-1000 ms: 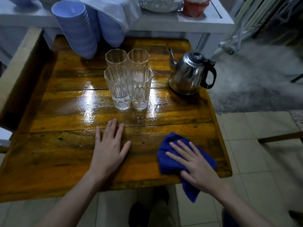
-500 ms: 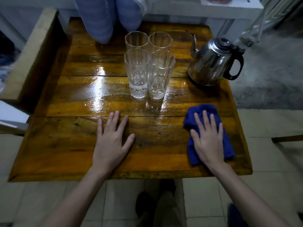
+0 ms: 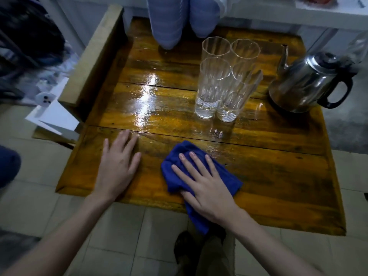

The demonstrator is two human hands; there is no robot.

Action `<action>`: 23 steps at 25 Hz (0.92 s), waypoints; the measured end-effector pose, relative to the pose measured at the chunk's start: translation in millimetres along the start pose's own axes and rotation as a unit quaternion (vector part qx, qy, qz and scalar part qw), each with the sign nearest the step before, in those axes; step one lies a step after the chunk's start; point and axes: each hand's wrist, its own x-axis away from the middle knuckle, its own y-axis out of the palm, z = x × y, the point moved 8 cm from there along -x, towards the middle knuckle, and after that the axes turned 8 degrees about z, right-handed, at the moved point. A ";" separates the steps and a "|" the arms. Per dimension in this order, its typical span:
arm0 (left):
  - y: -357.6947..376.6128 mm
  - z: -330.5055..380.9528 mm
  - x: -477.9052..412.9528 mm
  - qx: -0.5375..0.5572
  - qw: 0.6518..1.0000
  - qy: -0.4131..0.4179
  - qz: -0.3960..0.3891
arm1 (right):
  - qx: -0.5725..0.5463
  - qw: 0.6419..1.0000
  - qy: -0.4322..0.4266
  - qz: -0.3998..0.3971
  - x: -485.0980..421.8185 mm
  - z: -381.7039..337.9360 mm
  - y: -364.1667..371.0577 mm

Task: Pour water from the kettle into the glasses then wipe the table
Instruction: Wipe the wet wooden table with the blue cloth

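Observation:
Several tall clear glasses [image 3: 223, 80] stand clustered on the far middle of the glossy wooden table [image 3: 278, 176]. To their right sits a steel kettle [image 3: 304, 84], its black handle pointing right and its spout toward the glasses. My right hand [image 3: 207, 186] lies flat with spread fingers on a blue cloth [image 3: 175, 168], pressing it onto the table near the front edge; one corner of the cloth hangs over that edge. My left hand [image 3: 117, 166] rests flat on the bare wood to the left of the cloth, holding nothing.
Stacks of pale blue bowls [image 3: 167, 22] lean over the table's far edge. A wooden bench edge [image 3: 93, 54] runs along the left side, with white paper [image 3: 53, 116] below it. Tiled floor [image 3: 111, 232] and my shoe [image 3: 185, 250] lie under the front edge.
My right hand has slid the blue cloth leftward, from the table's right front part toward the middle, close to my left hand. The view has shifted left. My left hand stays flat.

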 end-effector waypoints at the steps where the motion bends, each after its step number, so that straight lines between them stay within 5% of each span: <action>1: -5.9 -25.4 1.0 -0.007 1.000 -0.004 -0.008 | 0.000 1.000 -0.024 -0.009 0.5 0.7 0.7; 5: -16.8 -91.3 10.1 0.000 0.997 0.046 -0.063 | 0.002 0.991 -0.118 -0.054 19.5 35.8 -9.4; 11: -16.3 -95.8 13.6 0.006 0.998 0.049 -0.049 | -0.003 0.991 -0.099 -0.087 27.1 80.4 -23.4; 23: -15.8 -101.2 10.9 0.032 0.998 0.041 -0.041 | -0.001 0.977 -0.195 -0.080 -103.4 -70.7 17.3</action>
